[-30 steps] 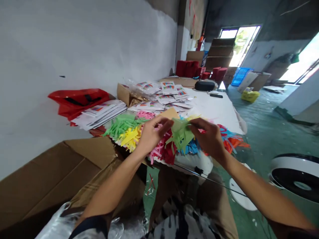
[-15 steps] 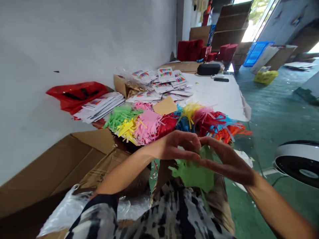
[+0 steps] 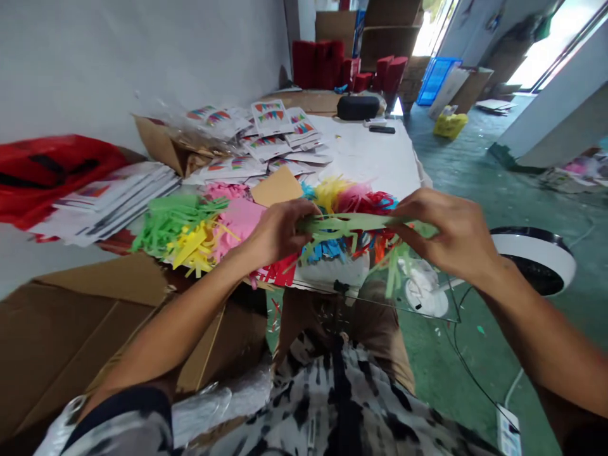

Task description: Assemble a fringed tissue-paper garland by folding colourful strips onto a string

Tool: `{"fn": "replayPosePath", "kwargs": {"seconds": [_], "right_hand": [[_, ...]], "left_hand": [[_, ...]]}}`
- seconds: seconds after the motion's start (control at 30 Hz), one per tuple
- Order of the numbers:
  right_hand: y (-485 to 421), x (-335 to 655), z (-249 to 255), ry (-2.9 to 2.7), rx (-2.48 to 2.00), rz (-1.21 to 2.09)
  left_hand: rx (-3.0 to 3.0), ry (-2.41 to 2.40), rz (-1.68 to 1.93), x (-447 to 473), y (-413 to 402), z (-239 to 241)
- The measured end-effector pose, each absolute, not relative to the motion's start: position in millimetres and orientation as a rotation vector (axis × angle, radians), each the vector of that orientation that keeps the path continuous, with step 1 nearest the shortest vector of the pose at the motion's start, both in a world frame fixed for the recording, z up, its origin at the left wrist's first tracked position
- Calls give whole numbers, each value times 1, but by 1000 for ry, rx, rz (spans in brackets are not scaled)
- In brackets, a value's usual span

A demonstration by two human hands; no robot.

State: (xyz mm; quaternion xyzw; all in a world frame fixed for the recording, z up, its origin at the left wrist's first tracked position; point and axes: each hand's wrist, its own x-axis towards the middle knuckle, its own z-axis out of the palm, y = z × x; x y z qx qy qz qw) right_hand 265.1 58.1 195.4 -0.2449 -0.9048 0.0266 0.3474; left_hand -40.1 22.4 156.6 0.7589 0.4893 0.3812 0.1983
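Note:
A green fringed paper strip [image 3: 349,225] is stretched flat between both hands, its cut fringes hanging down. My left hand [image 3: 278,229] pinches its left end and my right hand [image 3: 449,234] pinches its right end. Both hands hover over the near edge of a table [image 3: 375,155] covered in white. Under and behind them lie piles of fringed paper [image 3: 209,221] in green, yellow, pink, red, blue and orange.
Stacks of printed cards [image 3: 266,136] and a red plastic bag [image 3: 42,171] lie near the wall. A big cardboard box [image 3: 95,329] stands at my left. A white fan [image 3: 536,259] sits on the green floor at right. Red boxes [image 3: 342,63] stand far back.
The hands rose from my lap to table height and moved apart, unfolding the bunched green paper into a long flat strip. The camera turned a little to the right.

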Motion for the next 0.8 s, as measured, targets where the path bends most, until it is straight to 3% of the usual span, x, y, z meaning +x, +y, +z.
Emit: {"fn": "replayPosePath", "kwargs": {"seconds": [0.1, 0.3, 0.4, 0.63, 0.8], "right_hand": [[30, 269, 169, -2231, -743, -152], [-7, 258, 48, -2431, -697, -86], [-13, 254, 10, -2456, -785, -42], [-16, 267, 4, -2488, -788, 105], [-11, 280, 5, -2442, -833, 149]], "left_hand": [[2343, 1467, 1108, -62, 9, 162], [2572, 1612, 824, -62, -37, 123], [2660, 1432, 734, -23, -57, 88], [2707, 1371, 996, 12, -35, -6], [2653, 1437, 928, -55, -26, 15]]}}
